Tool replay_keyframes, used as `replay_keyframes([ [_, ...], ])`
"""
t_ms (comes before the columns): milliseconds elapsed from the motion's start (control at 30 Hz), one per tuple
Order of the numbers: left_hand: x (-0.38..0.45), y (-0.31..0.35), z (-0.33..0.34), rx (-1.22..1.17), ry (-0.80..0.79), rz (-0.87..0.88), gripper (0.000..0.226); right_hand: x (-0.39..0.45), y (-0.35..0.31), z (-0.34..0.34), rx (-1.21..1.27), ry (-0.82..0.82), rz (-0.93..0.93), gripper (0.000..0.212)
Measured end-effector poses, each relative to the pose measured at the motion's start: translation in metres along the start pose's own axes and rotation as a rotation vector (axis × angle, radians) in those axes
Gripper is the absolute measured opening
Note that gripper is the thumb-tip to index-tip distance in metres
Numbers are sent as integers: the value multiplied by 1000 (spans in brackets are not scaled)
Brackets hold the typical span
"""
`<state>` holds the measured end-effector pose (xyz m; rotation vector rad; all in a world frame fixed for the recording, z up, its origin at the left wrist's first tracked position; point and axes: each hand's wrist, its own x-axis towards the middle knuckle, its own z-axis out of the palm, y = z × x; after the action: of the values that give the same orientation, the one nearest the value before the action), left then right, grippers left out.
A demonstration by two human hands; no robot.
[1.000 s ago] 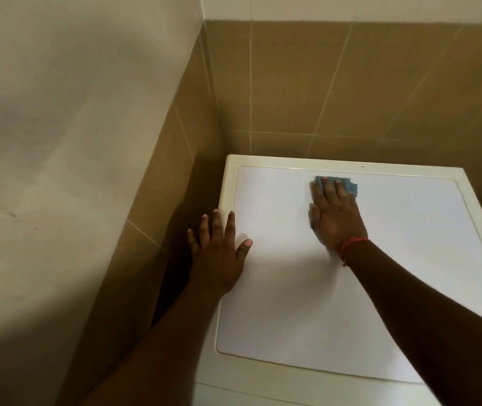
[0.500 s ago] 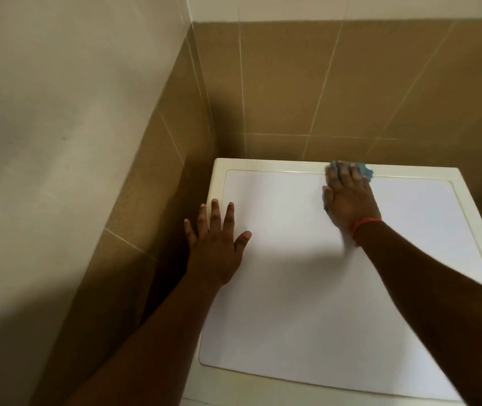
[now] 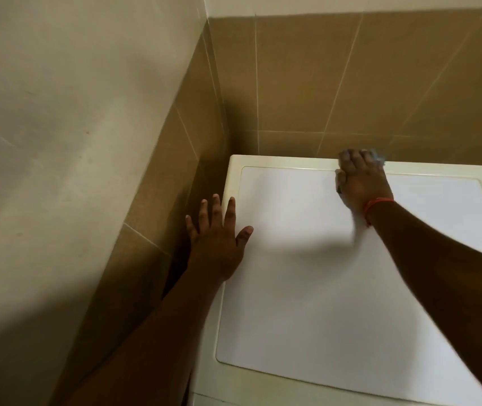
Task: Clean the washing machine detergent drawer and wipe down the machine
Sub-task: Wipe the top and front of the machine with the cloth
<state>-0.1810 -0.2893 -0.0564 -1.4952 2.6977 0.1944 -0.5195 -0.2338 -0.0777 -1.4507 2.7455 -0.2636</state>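
Blue cloth sits on the back rim of the washing machine, my right hand pressing it flat. Left hand lies spread on the left edge, bracing. Best to keep firm pressure and follow the rim.

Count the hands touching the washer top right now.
2. The left hand rests flat, fingers spread, on the washing machine top at its left edge. The right hand presses a blue cloth at the back rim; the cloth is mostly hidden.
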Motion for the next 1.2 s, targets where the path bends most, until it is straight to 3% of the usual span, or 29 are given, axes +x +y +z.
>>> replay_keyframes([
  [33,-1,-3,0,-6,0,1,90,3,2,-1,-36,-13,-97,58],
  [133,-3,-10,1,-37,-10,-11,92,8,-15,-4,-3,28,139,51],
  [167,-4,-13,2,-38,-8,-15,92,8,-30,-1,-7,19,132,51],
  [267,-8,-21,2,-35,-13,-6,94,13,-66,10,-46,-13,-254,59],
  [367,-12,-29,5,-74,-21,-20,94,20,-104,9,25,-29,-31,55],
  [467,-14,-36,7,-88,-21,-19,93,12,-149,25,-10,-51,-269,61],
  [567,-18,-45,8,-94,-28,-32,88,14,-185,22,53,-58,-174,56],
  [633,-21,-50,10,-108,-24,-45,83,15,-199,25,33,-83,-332,58],
  [700,-24,-55,12,-102,-13,-44,81,20,-208,27,14,-121,-491,59],
  [800,-28,-61,15,-109,-28,-56,83,24,-222,27,22,-129,-333,56],
  [900,-31,-66,16,-96,-28,-58,83,24,-228,33,-9,-170,-544,60],
  [1033,-35,-64,19,-89,-33,-63,85,1,-233,32,50,-103,-353,54],
  [1133,-37,-60,17,-85,-22,-51,87,-24,-230,30,15,-145,-606,54],
  [1200,-37,-58,14,-84,-33,-51,83,-26,-204,28,72,-122,-504,53],
])
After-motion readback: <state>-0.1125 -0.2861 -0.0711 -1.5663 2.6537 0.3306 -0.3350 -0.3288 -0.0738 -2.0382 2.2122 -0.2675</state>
